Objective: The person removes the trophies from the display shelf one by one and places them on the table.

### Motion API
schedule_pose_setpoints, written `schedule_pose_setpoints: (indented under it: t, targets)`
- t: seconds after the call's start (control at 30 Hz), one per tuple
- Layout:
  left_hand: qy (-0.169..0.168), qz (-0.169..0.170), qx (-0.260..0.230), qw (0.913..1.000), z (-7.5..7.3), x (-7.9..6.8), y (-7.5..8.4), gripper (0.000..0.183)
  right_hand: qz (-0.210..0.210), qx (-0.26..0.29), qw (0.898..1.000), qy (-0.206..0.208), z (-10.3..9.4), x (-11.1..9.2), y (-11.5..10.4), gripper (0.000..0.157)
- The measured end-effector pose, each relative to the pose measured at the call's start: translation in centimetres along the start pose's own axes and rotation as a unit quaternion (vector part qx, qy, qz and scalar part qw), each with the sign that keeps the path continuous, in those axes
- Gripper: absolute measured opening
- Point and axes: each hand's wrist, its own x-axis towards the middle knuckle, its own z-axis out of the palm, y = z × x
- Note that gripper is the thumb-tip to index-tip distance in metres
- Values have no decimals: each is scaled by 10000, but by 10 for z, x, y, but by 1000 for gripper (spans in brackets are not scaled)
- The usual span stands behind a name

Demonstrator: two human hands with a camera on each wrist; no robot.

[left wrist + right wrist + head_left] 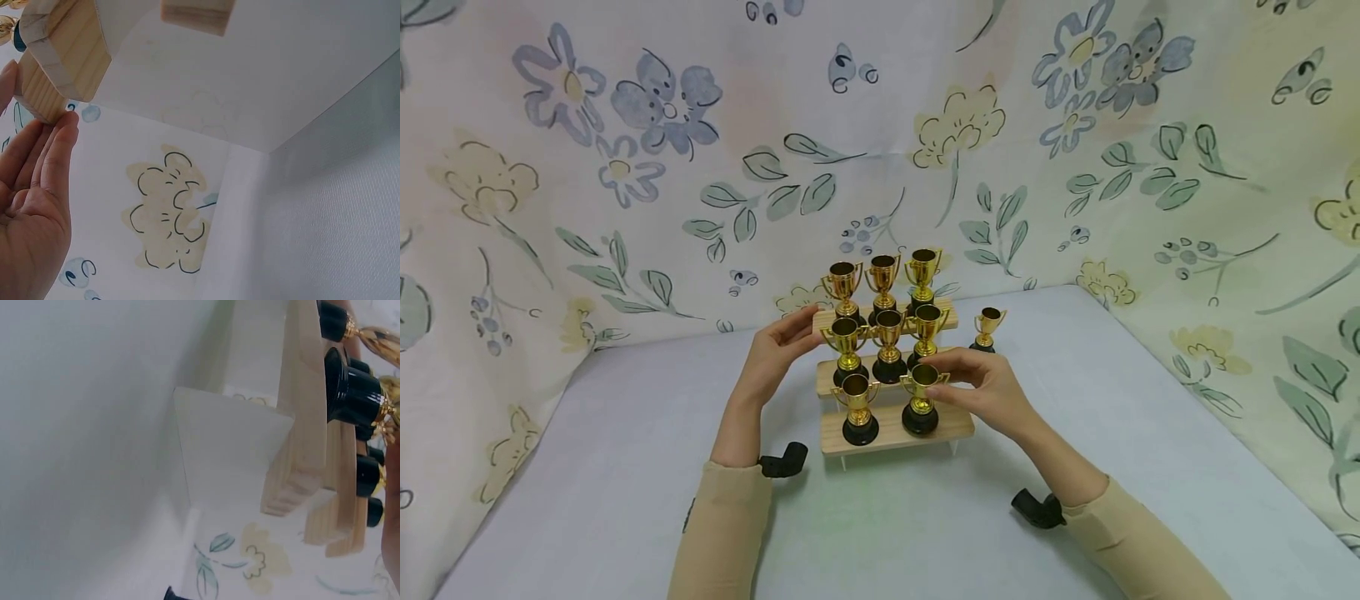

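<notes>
A three-tiered stand with wooden shelves [883,425] bears several small gold trophies on black bases. At the stand's left end, my left hand [767,358] holds the end of the top shelf [40,94] between thumb and fingers. My right hand [988,387] pinches a trophy [920,419] by its cup, at the right part of the lowest shelf. That trophy's base rests on the wood. To its left, on the same shelf, stands another trophy [860,427]. In the right wrist view, only an edge of my right hand [392,494] shows.
One smaller-looking trophy [987,327] stands on the white tabletop [1135,433], right of the stand and behind my right hand. Three trophies line the middle shelf and three the top. A flowered cloth [880,108] hangs behind. Clear side panels [231,450] support the shelves.
</notes>
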Motion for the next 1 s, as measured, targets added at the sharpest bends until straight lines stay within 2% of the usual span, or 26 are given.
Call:
schedule_pose_setpoints:
  t: [0.67, 1.0]
  targets:
    - [18, 18, -82, 10000, -1, -1, -1, 62, -206, 235, 9995, 47, -31, -7, 5, 32]
    - [8, 67, -34, 10000, -1, 1, -3, 62, -77, 322, 9992, 242, -48, -7, 9, 28]
